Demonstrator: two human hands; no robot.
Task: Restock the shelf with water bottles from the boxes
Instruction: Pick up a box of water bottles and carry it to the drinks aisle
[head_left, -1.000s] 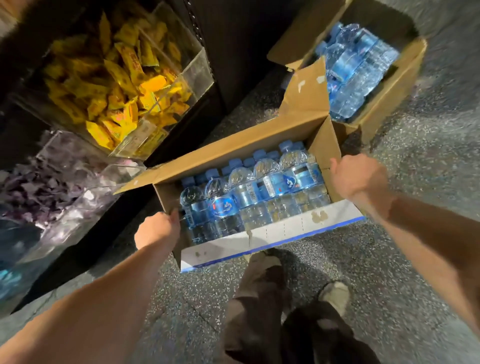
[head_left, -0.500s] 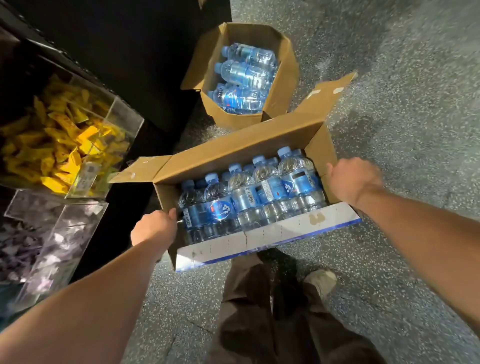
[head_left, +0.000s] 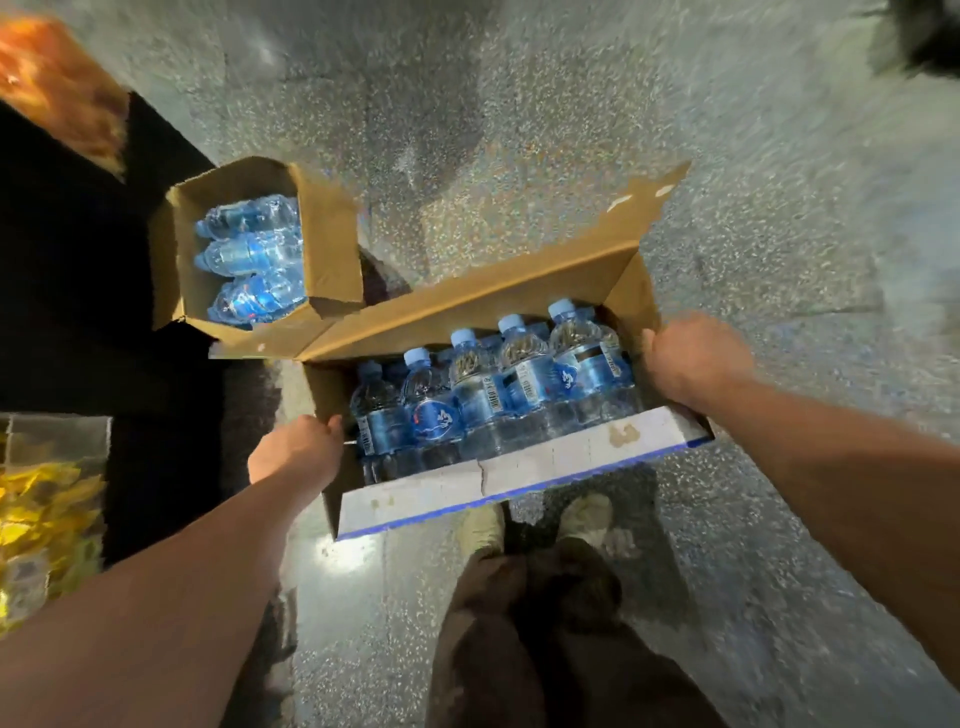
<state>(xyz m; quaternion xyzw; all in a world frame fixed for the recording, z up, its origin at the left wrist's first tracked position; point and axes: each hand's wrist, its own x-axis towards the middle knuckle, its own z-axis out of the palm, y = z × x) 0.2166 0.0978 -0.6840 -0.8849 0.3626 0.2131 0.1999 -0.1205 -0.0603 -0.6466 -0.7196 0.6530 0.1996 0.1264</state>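
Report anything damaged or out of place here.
The white front flap of the held brown cardboard box is cracked near its middle and stained brown. In the smaller cardboard box behind, clear water bottles lie on their sides.

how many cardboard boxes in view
2. The near box is held at its ends by the left hand and right hand; the far box sits on the floor beyond.
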